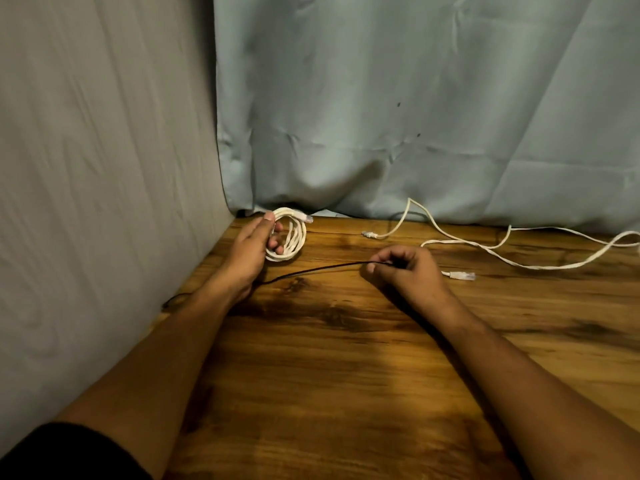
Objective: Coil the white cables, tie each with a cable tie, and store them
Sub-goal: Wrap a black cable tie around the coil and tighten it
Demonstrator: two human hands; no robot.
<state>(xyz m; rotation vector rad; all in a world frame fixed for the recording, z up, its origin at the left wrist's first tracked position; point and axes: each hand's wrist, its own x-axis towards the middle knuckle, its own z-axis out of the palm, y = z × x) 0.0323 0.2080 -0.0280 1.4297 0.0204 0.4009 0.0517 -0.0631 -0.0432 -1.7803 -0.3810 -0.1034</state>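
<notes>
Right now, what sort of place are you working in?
Likely a makeshift indoor work corner: a wood-grain table set into hung fabric, grey cloth at the left and a blue-grey curtain behind, with a loose white cable lying across it.

White coiled cable (289, 237) at far left, thin black cable tie (311, 270) across the middle, second white cable (502, 251) at far right with pale translucent plug (462, 276), warm brown wooden table (346, 375) with dark streaky grain patches, plain grey cloth (104, 168) on left, pale blue-green curtain (415, 64) at far side with small dark specks (399, 105), black sleeve (69, 452) near left.
</notes>
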